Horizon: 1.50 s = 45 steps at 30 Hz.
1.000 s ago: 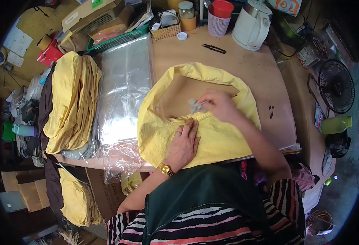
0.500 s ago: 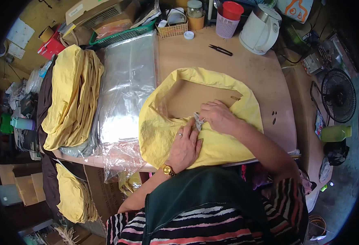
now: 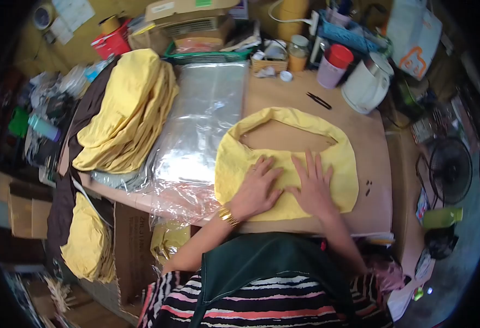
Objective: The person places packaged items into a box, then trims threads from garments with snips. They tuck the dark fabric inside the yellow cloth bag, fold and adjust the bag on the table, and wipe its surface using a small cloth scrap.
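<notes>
A yellow cloth shoulder bag (image 3: 338, 191) lies flat on the brown tabletop, its wide strap curving away from me around an oval opening. My left hand (image 3: 257, 188) rests palm down on the left part of the bag, fingers spread, with a gold watch at the wrist. Pressed flat on the cloth to the right of it is my right hand (image 3: 312, 188), its fingers also apart. Neither hand grips anything. The fingertips of both reach close to the lower edge of the opening.
Clear plastic sleeves (image 3: 202, 115) lie left of the bag, beside a stack of yellow cloth bags (image 3: 128, 115). Black thread snips (image 3: 318, 100) are beyond the bag. A white kettle (image 3: 367, 85), a red cup (image 3: 340, 56) and a small basket (image 3: 270, 64) line the back edge.
My right hand has let go of a small whitish piece at the opening's edge, now out of sight. Both hands have flattened on the bag, whose opening looks narrower. The camera view has shifted.
</notes>
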{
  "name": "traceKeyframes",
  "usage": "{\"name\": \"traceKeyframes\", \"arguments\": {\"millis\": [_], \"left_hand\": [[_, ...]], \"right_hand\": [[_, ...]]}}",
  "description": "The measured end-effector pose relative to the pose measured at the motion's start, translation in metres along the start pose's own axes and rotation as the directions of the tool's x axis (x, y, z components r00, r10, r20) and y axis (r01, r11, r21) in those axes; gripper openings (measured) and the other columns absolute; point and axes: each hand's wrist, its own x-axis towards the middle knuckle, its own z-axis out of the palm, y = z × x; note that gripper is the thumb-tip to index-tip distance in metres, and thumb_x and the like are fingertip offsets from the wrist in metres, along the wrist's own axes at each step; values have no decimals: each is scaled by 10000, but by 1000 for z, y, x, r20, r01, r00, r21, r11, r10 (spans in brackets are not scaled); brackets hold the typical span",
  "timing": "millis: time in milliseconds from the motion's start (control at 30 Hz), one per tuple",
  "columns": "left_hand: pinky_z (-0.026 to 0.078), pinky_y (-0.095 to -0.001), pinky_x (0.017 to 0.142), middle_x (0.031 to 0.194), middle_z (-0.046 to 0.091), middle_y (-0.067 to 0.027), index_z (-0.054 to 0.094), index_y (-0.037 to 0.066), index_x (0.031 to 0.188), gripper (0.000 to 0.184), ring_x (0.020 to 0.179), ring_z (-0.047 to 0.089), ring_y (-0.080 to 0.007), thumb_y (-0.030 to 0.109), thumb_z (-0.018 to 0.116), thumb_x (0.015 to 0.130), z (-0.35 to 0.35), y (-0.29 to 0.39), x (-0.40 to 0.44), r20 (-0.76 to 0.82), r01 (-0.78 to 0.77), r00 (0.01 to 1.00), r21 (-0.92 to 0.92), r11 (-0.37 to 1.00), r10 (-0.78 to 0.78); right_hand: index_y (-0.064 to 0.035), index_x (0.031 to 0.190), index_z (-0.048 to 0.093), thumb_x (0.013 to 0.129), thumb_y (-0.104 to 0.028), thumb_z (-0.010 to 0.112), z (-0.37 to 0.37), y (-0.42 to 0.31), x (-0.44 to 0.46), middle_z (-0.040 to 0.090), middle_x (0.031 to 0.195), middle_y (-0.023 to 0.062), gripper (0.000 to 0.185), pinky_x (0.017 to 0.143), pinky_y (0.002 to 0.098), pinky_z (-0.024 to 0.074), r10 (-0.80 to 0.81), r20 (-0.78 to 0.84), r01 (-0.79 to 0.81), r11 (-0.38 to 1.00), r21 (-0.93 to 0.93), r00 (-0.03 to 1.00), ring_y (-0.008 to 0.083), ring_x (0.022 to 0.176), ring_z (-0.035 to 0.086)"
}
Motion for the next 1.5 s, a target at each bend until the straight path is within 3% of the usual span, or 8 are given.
{"name": "traceKeyframes", "arguments": {"millis": [233,433,533,700,1033,1233,1433,1500], "left_hand": [[129,-712,1091,1532,310,-164,480,206,1381,764,1448,198,-401,389,796,710,-146,-28,-133,-93,391,842,784,482,-531],[312,-572,1037,1301,549,-128,659,106,917,153,1273,446,-366,188,720,804,-166,-34,-142,-383,383,906,560,735,-180],[413,-470,833,1069,606,-152,648,92,922,148,966,561,-332,107,713,790,-164,19,-121,-763,454,646,412,790,27],[452,-446,785,1143,558,-226,588,18,1030,262,943,569,-381,22,650,776,-123,2,-122,-457,269,867,97,958,-197],[200,-593,1117,1505,313,-229,451,7,1332,470,1410,254,-408,202,580,924,-111,-106,-71,-511,488,835,520,701,-202],[263,-546,1112,1214,633,-178,673,37,993,193,1263,489,-398,184,684,868,-117,-125,-76,-663,284,746,234,930,-61],[389,-365,1052,1218,619,-191,636,4,1057,180,1239,515,-360,80,597,898,-152,-121,-61,-571,373,615,-398,838,-544],[358,-354,1078,1329,536,-215,567,4,1190,297,1290,467,-362,33,566,894,-159,-98,-64,-649,54,737,-222,973,-189]], "right_hand": [[-129,1419,417,820,-460,687,6,21,8,251,1543,177,736,1095,647,189,-50,174,56,998,-25,983,409,1405,243],[-55,1135,550,738,-341,782,-10,-154,45,549,1184,168,542,975,451,385,-478,-345,589,667,456,808,350,1150,496],[-67,986,574,753,-260,745,-1,-197,81,579,1000,138,348,859,425,412,-612,-480,773,562,295,629,300,984,562],[-69,788,581,802,-115,663,-21,-207,108,573,775,80,95,730,378,405,-517,-617,785,540,302,593,290,735,577],[-50,825,587,796,-137,661,-9,-190,40,544,812,116,118,696,378,453,-729,-515,883,277,379,450,282,763,589],[1,887,584,829,-51,628,31,-200,17,575,908,153,89,714,433,499,-810,-258,644,182,743,527,352,798,610],[171,1188,489,864,-163,565,64,-214,49,401,1363,374,471,1116,484,298,-712,-63,691,651,313,699,460,1287,418],[141,1285,420,875,-225,581,62,-213,66,293,1443,365,573,1114,514,295,-639,-47,622,727,290,768,454,1331,365]]}}
